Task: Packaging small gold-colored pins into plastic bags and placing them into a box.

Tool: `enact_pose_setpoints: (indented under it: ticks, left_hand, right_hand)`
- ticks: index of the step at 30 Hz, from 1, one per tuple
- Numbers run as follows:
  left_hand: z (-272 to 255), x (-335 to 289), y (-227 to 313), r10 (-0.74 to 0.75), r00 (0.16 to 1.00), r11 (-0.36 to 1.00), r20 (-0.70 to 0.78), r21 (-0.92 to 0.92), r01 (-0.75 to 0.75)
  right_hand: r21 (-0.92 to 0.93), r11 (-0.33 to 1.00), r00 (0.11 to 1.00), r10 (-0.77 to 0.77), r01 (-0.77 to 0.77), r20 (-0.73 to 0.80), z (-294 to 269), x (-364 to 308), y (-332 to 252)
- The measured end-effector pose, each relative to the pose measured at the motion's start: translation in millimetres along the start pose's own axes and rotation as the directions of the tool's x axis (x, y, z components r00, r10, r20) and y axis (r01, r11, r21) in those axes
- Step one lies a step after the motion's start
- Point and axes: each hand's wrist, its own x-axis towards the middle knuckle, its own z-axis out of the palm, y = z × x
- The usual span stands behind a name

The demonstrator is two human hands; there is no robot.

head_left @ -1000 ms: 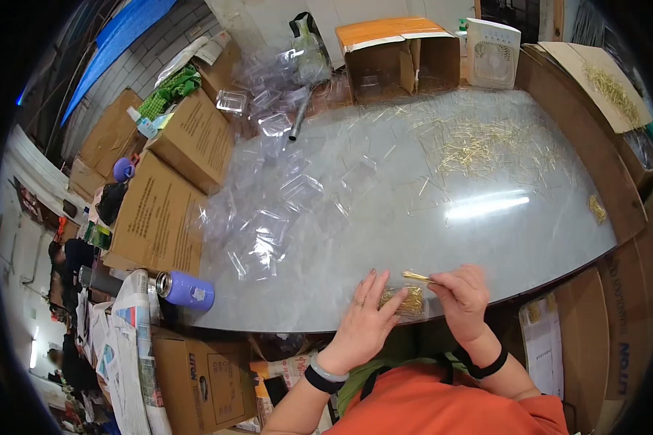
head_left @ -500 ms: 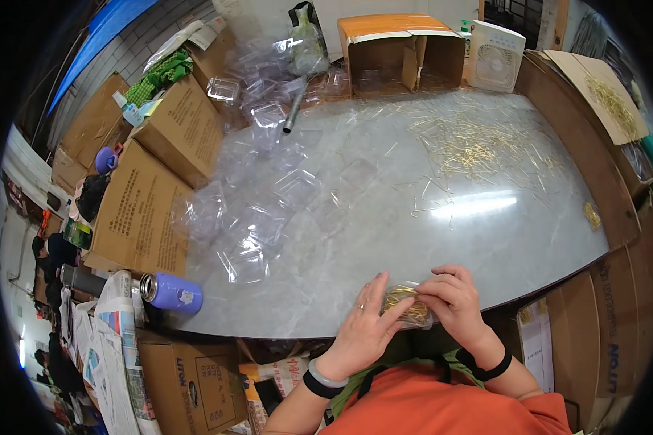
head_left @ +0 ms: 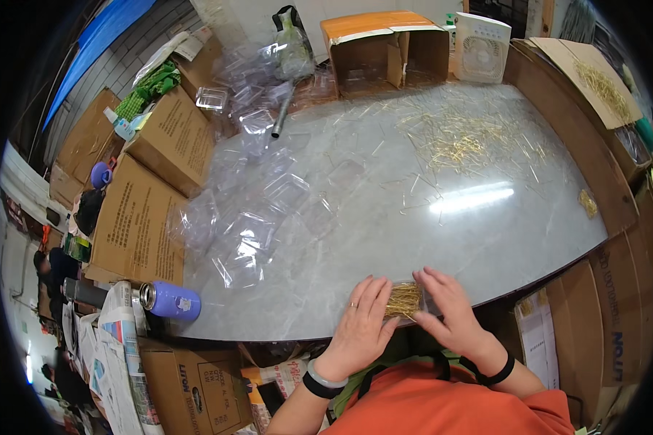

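A small clear plastic box [head_left: 403, 300] filled with thin gold-coloured metal pins lies at the table's near edge, between my hands. My left hand [head_left: 364, 319] wraps the box's left side, fingers together and thumb along the near side. On the other side, my right hand [head_left: 451, 310] has its fingers stretched and its thumb apart, close against the box's right end. Loose gold pins [head_left: 461, 148] are spread in a heap at the far right of the table. Several clear plastic boxes [head_left: 254, 232] lie scattered over the table's left half.
A purple bottle [head_left: 175, 301] without a lid lies at the near left corner. Cardboard boxes [head_left: 141, 217] line the left side. At the back stand an orange-topped carton [head_left: 384, 27], a white fan [head_left: 482, 49] and a dark tube [head_left: 281, 119]. A small pin bundle [head_left: 588, 204] lies far right.
My right hand has let go of its pinch over the box and opened to the right. My left fingers have drawn together, and the pins show more fully. The whole view has shifted slightly.
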Motion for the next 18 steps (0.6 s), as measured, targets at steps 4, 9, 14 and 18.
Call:
enact_pose_setpoints:
  ticks: [4,9,14,18]
  left_hand:
    - [5,5,1,0.028,1.0,0.999,0.005,0.021,-0.028]
    - [7,5,5,0.019,1.0,0.999,-0.014,0.047,-0.018]
    - [11,10,2,0.077,0.997,0.993,-0.017,0.092,-0.075]
    - [15,10,-4,0.075,0.997,0.996,0.014,0.051,-0.075]
  right_hand:
    - [-0.28,0.953,0.993,-0.093,0.111,0.079,12,-7,-4]
    - [-0.141,0.99,0.998,-0.014,0.005,-0.064,17,-7,3]
    - [-0.126,0.989,0.997,0.073,-0.073,-0.011,19,2,6]
    - [-0.264,0.963,0.997,-0.039,0.055,0.066,16,4,-1]
